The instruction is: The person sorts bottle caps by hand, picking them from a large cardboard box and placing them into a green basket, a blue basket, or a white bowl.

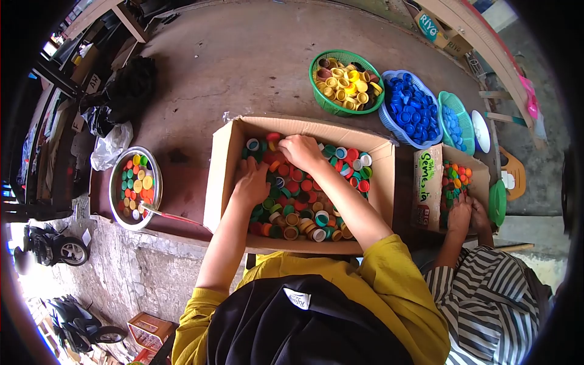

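Note:
A cardboard box [390, 182] full of mixed bottle caps [298, 198], mainly red, green and brown, stands right in front of me. Both my hands are inside it. My left hand [251, 182] lies over the caps by the left wall, its fingers apart and their tips partly hidden among the caps. Further back, my right hand [300, 150] has its fingers curled down close to a red cap [273, 137] and a yellowish one. What is between those fingers is hidden.
Left stands a metal bowl [160, 176] of mixed caps, with a red-handled tool [179, 217] beside it. Behind the box are a green basket [316, 91] of yellow caps and a blue basket [389, 125] of blue caps. At right, a co-worker's hands [460, 213] reach into a smaller box [426, 182].

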{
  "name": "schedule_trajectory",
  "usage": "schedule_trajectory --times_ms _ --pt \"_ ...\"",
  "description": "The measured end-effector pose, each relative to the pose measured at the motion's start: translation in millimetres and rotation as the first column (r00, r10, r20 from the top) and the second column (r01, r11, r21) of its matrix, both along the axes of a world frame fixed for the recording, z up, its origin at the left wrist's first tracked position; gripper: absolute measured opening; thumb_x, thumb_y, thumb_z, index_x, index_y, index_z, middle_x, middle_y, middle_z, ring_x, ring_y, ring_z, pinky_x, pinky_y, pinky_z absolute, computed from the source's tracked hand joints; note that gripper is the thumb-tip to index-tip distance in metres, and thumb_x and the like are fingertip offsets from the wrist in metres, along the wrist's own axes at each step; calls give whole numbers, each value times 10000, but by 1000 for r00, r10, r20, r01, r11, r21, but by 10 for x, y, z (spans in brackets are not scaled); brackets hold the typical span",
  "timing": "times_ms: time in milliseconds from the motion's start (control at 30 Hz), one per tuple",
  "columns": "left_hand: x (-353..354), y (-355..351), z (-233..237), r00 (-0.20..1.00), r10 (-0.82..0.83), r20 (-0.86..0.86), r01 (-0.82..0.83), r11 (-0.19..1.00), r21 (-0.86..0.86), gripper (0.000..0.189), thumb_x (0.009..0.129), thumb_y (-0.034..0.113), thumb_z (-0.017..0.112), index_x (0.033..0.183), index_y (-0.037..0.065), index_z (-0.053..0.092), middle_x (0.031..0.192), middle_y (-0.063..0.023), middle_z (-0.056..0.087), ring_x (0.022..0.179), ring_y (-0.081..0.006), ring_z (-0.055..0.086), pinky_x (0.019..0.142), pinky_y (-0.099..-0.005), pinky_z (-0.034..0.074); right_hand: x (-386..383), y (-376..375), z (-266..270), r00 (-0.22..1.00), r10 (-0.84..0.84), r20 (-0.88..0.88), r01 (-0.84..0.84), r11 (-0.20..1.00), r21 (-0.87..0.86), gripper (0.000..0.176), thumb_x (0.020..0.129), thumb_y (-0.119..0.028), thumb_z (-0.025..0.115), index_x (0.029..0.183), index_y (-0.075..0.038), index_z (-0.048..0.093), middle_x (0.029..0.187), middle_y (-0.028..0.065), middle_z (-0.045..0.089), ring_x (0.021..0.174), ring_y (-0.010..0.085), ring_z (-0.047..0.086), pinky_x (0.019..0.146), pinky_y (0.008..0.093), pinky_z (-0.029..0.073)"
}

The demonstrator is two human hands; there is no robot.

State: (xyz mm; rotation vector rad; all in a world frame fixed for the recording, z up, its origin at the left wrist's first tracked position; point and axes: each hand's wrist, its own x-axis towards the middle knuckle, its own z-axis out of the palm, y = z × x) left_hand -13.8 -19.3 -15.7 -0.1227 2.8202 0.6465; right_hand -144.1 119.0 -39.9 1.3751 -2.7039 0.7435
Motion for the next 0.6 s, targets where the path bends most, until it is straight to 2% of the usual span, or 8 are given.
schedule_trajectory --times_ms 67,100,167,300,400,500,600 --pt "4 -2 -76 999 6 -46 -7 1000 -14 478 699 169 670 1133 87 488 1121 -177 405 1064 -354 396 876 -440 413 26 -14 25 997 -46 55 45 999 17 114 761 -155 593 763 -62 658 748 98 647 691 311 622 609 411 508" --pt "9 -2 -77 998 9 -69 -11 1000 -22 458 686 183 680 1098 90 503 1117 -173 419 1059 -347 402 878 -440 400 39 -23 52 997 -46 67 46 999 8 115 757 -154 591 748 -58 653 731 115 640 683 317 623 604 417 508" --pt "1 -7 -53 1000 -5 -25 4 999 -33 489 714 164 663 1160 82 479 1131 -180 388 1071 -356 391 879 -441 422 48 -27 113 995 -48 86 49 999 -8 122 750 -154 587 718 -50 643 696 149 627 667 329 625 596 430 508" --pt "-13 -10 -61 1000 -18 9 19 999 -43 507 728 158 658 1191 78 467 1147 -184 373 1081 -360 385 887 -442 428 85 -123 123 999 -40 23 36 988 152 185 696 -209 665 731 -31 625 666 173 617 644 338 627 589 428 514" --pt "20 -9 -75 998 -21 -63 17 998 -68 456 703 211 673 1096 61 496 1120 -181 420 1056 -347 405 881 -436 401 137 -231 128 989 -146 -23 147 988 37 198 680 -178 673 762 -18 591 647 169 613 634 328 631 568 429 514" --pt "18 -8 -76 998 -9 -65 6 999 -51 451 704 221 679 1086 59 502 1121 -180 420 1055 -343 404 881 -434 402 158 -294 100 983 -170 -70 174 983 64 145 722 -131 612 807 -23 566 631 158 605 627 316 634 535 407 513" --pt "-3 -1 -1 1000 -4 5 4 1000 -29 511 726 194 672 1180 68 476 1144 -182 386 1082 -366 383 891 -449 415 136 -309 29 979 -138 -154 146 988 44 150 761 -130 570 888 -52 586 684 138 614 657 310 633 548 409 510"
